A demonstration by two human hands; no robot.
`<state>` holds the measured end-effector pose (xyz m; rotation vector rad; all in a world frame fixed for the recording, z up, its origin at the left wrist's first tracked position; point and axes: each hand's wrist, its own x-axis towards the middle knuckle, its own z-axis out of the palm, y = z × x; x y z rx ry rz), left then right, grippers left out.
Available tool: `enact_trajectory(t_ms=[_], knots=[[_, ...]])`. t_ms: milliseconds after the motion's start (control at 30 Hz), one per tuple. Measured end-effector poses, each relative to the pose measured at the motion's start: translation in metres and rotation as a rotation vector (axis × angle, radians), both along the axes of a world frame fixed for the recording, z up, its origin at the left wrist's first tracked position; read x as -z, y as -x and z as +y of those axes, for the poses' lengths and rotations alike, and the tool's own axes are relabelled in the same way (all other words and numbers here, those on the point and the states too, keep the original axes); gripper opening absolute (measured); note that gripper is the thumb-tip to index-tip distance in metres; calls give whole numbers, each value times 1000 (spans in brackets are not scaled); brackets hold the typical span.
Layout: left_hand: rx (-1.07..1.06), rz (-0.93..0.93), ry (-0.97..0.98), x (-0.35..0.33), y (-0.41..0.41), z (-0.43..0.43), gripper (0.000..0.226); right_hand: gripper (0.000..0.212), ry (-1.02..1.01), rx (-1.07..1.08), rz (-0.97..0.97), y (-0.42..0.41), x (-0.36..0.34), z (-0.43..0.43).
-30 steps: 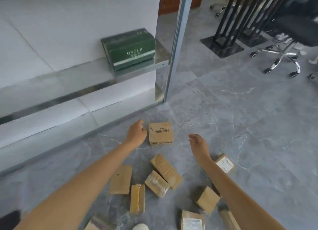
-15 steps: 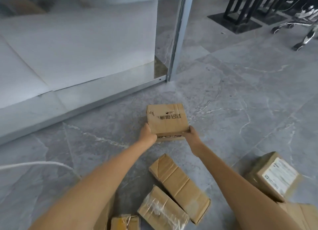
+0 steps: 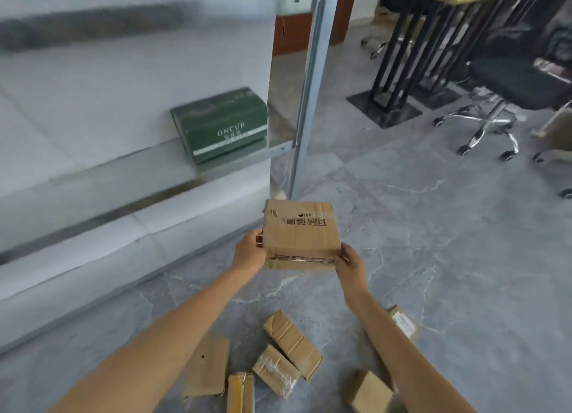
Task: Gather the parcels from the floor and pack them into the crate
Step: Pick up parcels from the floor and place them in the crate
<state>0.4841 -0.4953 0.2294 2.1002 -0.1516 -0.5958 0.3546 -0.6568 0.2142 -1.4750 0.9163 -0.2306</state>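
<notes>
A square cardboard parcel [image 3: 298, 231] with black printing is lifted off the floor, held between both hands. My left hand [image 3: 249, 251] grips its left edge and my right hand [image 3: 348, 264] grips its near right corner. Several other brown parcels lie on the grey floor below my arms: a long taped one [image 3: 292, 343], a plastic-wrapped one [image 3: 275, 371], a flat one [image 3: 207, 366], a narrow one [image 3: 240, 392], a small one [image 3: 368, 391] and a labelled one [image 3: 402, 321] partly behind my right forearm. No crate is in view.
A metal shelf unit stands at the left with a green box [image 3: 221, 125] on its shelf and an upright post [image 3: 305, 103] at its corner. Black table legs [image 3: 390, 72] and an office chair [image 3: 492, 115] on castors stand at the right.
Both hands reached the square parcel, closed on its sides and raised it off the floor. The view has tilted back up.
</notes>
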Motion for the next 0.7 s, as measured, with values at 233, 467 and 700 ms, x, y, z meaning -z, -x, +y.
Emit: enact_trajectory(t_ms=[233, 467, 700], knots=[[170, -201, 99, -333, 15, 40, 68, 52, 8, 38, -226, 32, -335, 17], [264, -498, 143, -609, 23, 87, 68, 54, 135, -66, -449, 34, -596, 48], [313, -881, 162, -731, 66, 119, 83, 40, 222, -103, -735, 63, -717, 67]])
